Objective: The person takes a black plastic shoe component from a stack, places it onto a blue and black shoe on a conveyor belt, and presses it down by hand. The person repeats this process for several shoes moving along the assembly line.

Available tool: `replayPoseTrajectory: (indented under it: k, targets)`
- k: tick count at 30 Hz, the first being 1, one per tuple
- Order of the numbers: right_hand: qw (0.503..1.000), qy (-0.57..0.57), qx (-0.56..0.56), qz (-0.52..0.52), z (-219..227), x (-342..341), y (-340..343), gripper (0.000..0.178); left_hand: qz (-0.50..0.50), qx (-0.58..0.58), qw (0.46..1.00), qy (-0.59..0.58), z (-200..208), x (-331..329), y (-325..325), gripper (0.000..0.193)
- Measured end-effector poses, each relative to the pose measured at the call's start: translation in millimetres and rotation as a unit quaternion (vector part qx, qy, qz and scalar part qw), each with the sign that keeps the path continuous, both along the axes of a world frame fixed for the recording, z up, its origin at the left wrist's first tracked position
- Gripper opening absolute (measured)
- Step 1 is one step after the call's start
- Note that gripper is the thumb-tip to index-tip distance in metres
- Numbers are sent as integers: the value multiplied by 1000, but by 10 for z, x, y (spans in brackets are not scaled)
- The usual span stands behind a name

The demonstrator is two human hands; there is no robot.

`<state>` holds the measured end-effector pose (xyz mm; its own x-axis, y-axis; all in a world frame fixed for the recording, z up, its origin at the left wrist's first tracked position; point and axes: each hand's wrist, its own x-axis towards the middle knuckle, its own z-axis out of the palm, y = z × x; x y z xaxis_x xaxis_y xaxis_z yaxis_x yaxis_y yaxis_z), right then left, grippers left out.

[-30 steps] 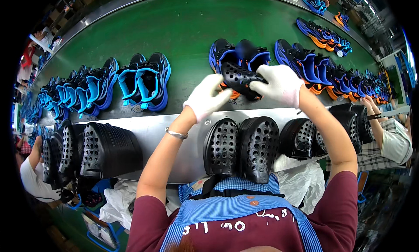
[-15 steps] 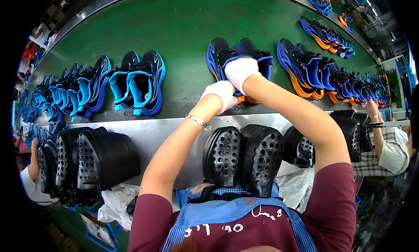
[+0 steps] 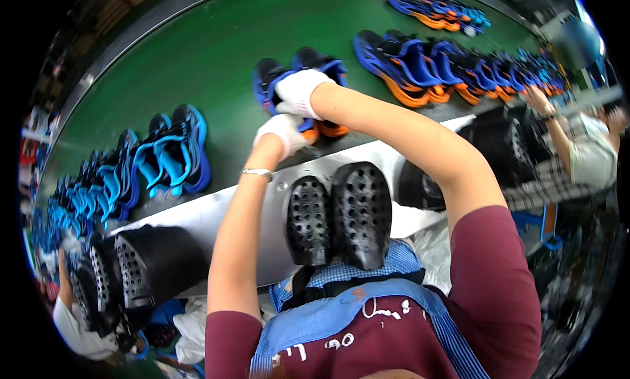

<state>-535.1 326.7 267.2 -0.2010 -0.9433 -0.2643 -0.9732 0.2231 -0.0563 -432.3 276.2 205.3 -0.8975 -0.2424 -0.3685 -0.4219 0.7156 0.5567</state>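
Note:
On the green belt, a black and blue sneaker with an orange sole [image 3: 266, 78] lies under both my hands, toe pointing away. My white-gloved left hand [image 3: 283, 131] is closed round its heel end. Over the shoe's opening, my gloved right hand [image 3: 303, 91] is closed at the collar, hiding most of it; its fingertips are out of sight. A matching sneaker [image 3: 321, 63] stands close to the right, partly behind my right hand. Two black shoe-shaped pieces with holes [image 3: 362, 215] stand on the metal ledge between my forearms.
Blue-trimmed sneakers [image 3: 177, 149] line the left of the green belt [image 3: 223, 57]. Orange-soled sneakers [image 3: 400, 67] run off to the right. More black perforated pieces [image 3: 154, 267] sit along the metal ledge [image 3: 256, 248]. A co-worker's arm [image 3: 558, 129] reaches in at right.
The view has swung, so shoes, belt and hands appear tilted and farther left. Both hands stay at the same sneaker, my right hand still over its opening.

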Motion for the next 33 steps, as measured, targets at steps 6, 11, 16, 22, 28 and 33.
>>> replayPoseTrajectory:
  k: [6,11,16,22,28,33]
  targets:
    - [992,-13,-118,-45,963,-13,1385,32,11,88,995,-52,-188,81,-143,36]
    - [933,34,-256,-250,1296,-50,2938,26,-3,25,994,-106,87,-92,64,35]
    - [899,44,-231,-370,968,114,3876,22,7,21,998,-61,-30,89,67,41]
    - [861,29,-195,-470,532,269,4151,49,66,-71,995,16,-77,373,-145,44]
    - [871,66,-218,-436,331,203,4202,50,108,-129,984,53,-204,759,-497,53]
    - [875,64,-201,-436,351,195,4222,50,82,-151,980,101,-186,917,-499,61]
